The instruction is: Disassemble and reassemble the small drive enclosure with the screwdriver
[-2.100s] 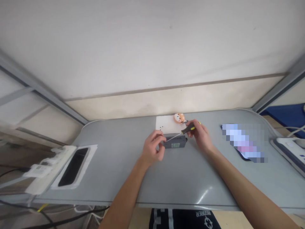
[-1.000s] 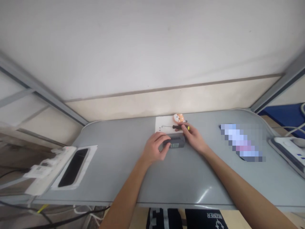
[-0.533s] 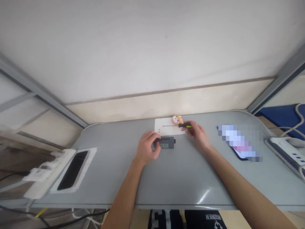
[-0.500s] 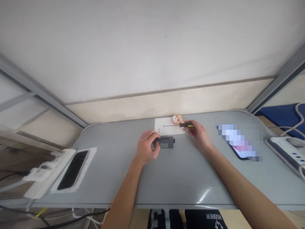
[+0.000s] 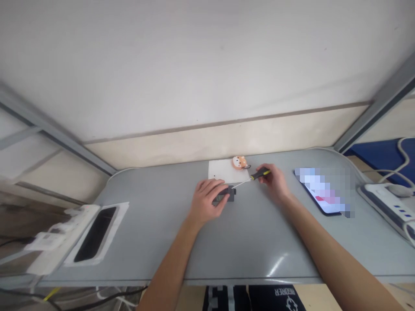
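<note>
Fingers and thumb of my left hand [image 5: 209, 201] are closed over a small dark grey box [image 5: 231, 195] on the grey table, covering much of it. My right hand [image 5: 274, 182] grips a screwdriver [image 5: 259, 173] by its black and yellow handle. The thin shaft slants down to the left, its tip at the box's upper edge beside my left fingers; whether it touches cannot be made out. Behind the box lies a white sheet [image 5: 223, 169], with an orange and white animal-faced item [image 5: 239, 162] at its right end. A small dark speck shows on the sheet near my left hand.
On the right a phone with a lit, blurred screen [image 5: 319, 192] lies near a white power strip [image 5: 389, 205]. At the left, a dark phone-like slab [image 5: 95, 235] rests on white material beside another strip with plugs [image 5: 61, 246]. A wall rises behind the table [image 5: 155, 216].
My left hand has slid right and now covers more of the box. The screwdriver has swung from level over the sheet to slanting down, its tip now at the box.
</note>
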`<state>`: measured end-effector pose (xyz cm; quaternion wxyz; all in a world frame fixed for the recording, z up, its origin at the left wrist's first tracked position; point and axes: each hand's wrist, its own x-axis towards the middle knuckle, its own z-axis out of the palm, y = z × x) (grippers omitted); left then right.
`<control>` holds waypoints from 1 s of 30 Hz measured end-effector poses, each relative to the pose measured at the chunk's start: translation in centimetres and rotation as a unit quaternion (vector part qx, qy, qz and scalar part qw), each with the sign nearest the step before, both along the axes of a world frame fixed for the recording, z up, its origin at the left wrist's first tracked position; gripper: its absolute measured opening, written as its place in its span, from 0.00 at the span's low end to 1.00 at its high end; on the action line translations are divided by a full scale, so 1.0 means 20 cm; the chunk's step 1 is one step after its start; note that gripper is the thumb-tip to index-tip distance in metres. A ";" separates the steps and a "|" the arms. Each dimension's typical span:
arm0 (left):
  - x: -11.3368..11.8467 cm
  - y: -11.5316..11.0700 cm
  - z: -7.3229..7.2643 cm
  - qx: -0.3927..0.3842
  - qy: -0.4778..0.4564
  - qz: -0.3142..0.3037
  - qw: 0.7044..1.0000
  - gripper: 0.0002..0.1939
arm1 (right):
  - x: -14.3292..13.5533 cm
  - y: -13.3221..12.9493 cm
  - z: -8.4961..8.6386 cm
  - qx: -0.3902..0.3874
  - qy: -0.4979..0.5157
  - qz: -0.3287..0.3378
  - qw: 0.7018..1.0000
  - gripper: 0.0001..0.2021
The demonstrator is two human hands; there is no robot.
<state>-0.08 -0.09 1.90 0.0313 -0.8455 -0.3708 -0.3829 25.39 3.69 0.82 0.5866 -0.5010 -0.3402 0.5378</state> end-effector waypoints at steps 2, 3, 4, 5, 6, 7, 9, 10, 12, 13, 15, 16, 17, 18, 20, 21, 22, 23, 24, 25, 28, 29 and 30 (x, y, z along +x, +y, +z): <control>0.00 0.00 0.00 0.004 0.002 -0.004 1.000 0.09 | 0.00 0.01 -0.01 0.007 -0.009 0.006 1.000 0.14; 0.00 0.00 0.00 0.005 0.002 -0.005 1.000 0.09 | 0.01 0.01 -0.02 0.012 -0.011 0.007 1.000 0.15; 0.01 0.01 -0.01 0.007 0.002 -0.007 1.000 0.10 | 0.01 0.01 -0.03 0.016 -0.012 0.008 1.000 0.15; 0.01 0.01 -0.01 0.009 0.002 -0.008 1.000 0.10 | 0.01 0.02 -0.03 0.018 -0.014 0.009 1.000 0.15; 0.01 0.01 -0.02 0.011 0.001 -0.010 1.000 0.10 | 0.01 0.02 -0.04 0.019 -0.017 0.011 1.000 0.15; 0.01 0.01 -0.02 0.014 0.000 -0.011 1.000 0.10 | 0.02 0.02 -0.05 0.021 -0.024 0.013 0.999 0.15; 0.01 0.01 -0.02 0.016 -0.002 -0.010 1.000 0.09 | 0.02 0.02 -0.06 0.024 -0.037 0.018 0.999 0.16; 0.01 0.01 -0.02 0.015 -0.001 -0.009 1.000 0.09 | 0.02 0.02 -0.06 0.027 -0.041 0.022 0.999 0.16; 0.01 0.01 -0.03 0.010 -0.001 -0.006 1.000 0.08 | 0.01 0.02 -0.06 0.030 -0.039 0.027 0.998 0.17; 0.01 0.01 -0.03 0.008 0.000 -0.006 1.000 0.07 | 0.01 0.01 -0.06 0.030 -0.036 0.028 0.999 0.16; 0.01 0.01 -0.03 0.007 -0.001 -0.007 1.000 0.07 | 0.01 0.01 -0.06 0.027 -0.029 0.031 0.999 0.15; 0.01 0.01 -0.03 0.008 -0.002 -0.009 1.000 0.07 | 0.01 0.01 -0.06 0.026 -0.028 0.032 0.999 0.15; 0.01 0.01 -0.02 0.009 -0.003 -0.011 1.000 0.07 | 0.01 0.01 -0.06 0.024 -0.027 0.034 0.999 0.14; 0.01 0.01 -0.02 0.010 -0.004 -0.012 1.000 0.07 | 0.01 0.01 -0.06 0.023 -0.026 0.034 0.999 0.14; 0.01 0.01 -0.02 0.013 -0.005 -0.013 1.000 0.07 | 0.00 0.01 -0.05 0.020 -0.026 0.034 0.999 0.14; 0.01 0.01 -0.02 0.014 -0.006 -0.012 1.000 0.07 | 0.00 0.01 -0.05 0.019 -0.025 0.033 0.999 0.14; 0.01 0.01 -0.03 0.015 -0.006 -0.011 1.000 0.06 | 0.00 0.01 -0.05 0.019 -0.026 0.032 0.999 0.14; 0.01 0.01 -0.03 0.014 -0.006 -0.009 1.000 0.06 | 0.00 0.01 -0.05 0.019 -0.026 0.031 0.999 0.15; 0.01 0.01 -0.03 0.013 -0.005 -0.008 1.000 0.06 | 0.00 0.01 -0.05 0.021 -0.027 0.030 0.999 0.15; 0.01 0.02 -0.03 0.013 -0.004 -0.008 1.000 0.06 | 0.00 0.01 -0.05 0.023 -0.026 0.030 0.999 0.15; 0.01 0.02 -0.03 0.017 -0.004 -0.010 1.000 0.07 | 0.00 0.01 -0.05 0.024 -0.019 0.028 0.999 0.15; 0.01 0.02 -0.03 0.020 -0.005 -0.011 1.000 0.07 | 0.00 0.01 -0.05 0.022 -0.017 0.028 0.999 0.15; 0.01 0.02 -0.03 0.021 -0.006 -0.011 1.000 0.07 | 0.00 0.01 -0.05 0.021 -0.016 0.029 0.999 0.15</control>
